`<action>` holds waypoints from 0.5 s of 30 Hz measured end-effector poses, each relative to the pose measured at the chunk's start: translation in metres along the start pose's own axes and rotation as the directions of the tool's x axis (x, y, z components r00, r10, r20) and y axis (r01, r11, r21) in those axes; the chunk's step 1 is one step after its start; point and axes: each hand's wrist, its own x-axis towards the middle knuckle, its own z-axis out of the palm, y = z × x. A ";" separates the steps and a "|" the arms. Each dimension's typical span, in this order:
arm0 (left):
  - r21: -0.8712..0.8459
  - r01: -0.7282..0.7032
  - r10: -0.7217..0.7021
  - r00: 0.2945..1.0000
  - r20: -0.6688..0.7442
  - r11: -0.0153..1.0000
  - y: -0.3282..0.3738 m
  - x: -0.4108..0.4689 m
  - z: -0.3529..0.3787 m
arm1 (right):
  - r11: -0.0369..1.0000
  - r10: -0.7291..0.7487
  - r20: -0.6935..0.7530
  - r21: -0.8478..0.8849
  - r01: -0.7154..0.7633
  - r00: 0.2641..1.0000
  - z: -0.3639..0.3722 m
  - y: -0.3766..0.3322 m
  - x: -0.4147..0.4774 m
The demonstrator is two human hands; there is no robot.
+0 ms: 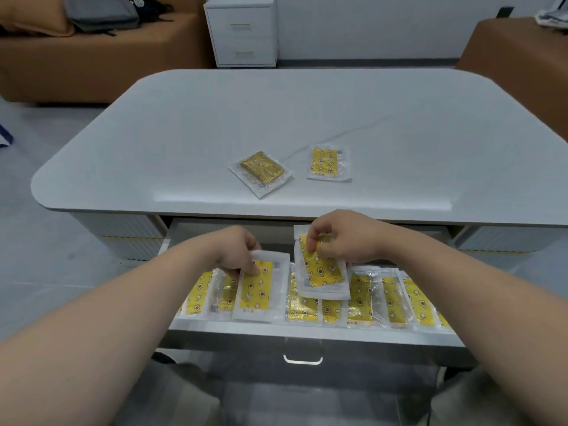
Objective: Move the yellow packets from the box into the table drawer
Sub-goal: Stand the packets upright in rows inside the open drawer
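Both of my forearms reach forward from the bottom of the view, over the open table drawer (307, 332), whose front edge carries a clear handle (303, 355). Inside the drawer I see a row of yellow packets (362, 298) in clear wrappers, laid side by side and overlapping from the left end to the right end. My left hand (235, 252) is closed on the top edge of one yellow packet (256, 290), fingers pinching its white upper margin; that packet lies lengthwise on top of the row, toward the left part of the drawer. My right hand (344, 236) is closed on a second packet (321, 270), thumb and fingers gripping its upper half, and this one is tilted and sits above the middle of the row, its lower end touching the packets beneath. Beyond the drawer, on the white tabletop (184, 142), two more yellow packets remain: a darker, angled one (261, 172) near the front edge and a brighter upright one (329, 162) just to its right, apart from each other. No box shows in my view. Farther back I make out a small white drawer cabinet (242, 32) against the wall and brown seating (92, 56) on the left.
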 end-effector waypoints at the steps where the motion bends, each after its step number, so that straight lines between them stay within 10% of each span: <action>1: -0.026 0.007 -0.006 1.000 0.031 1.000 -0.004 0.004 0.004 | 1.000 -0.009 0.012 -0.025 0.009 1.000 0.000 0.001 0.000; 5: -0.051 0.018 -0.017 0.999 0.029 0.999 -0.008 0.018 0.019 | 0.998 0.009 0.060 -0.055 -0.006 0.998 0.001 0.006 -0.001; 11: 0.497 -0.022 0.109 0.983 -0.147 0.868 -0.006 0.023 0.030 | 0.993 0.070 0.062 -0.097 -0.063 0.996 0.000 0.013 -0.002; 15: 0.555 -0.019 0.122 0.981 -0.150 0.832 -0.005 0.024 0.029 | 0.993 0.102 0.087 -0.065 -0.097 0.991 -0.001 0.011 -0.003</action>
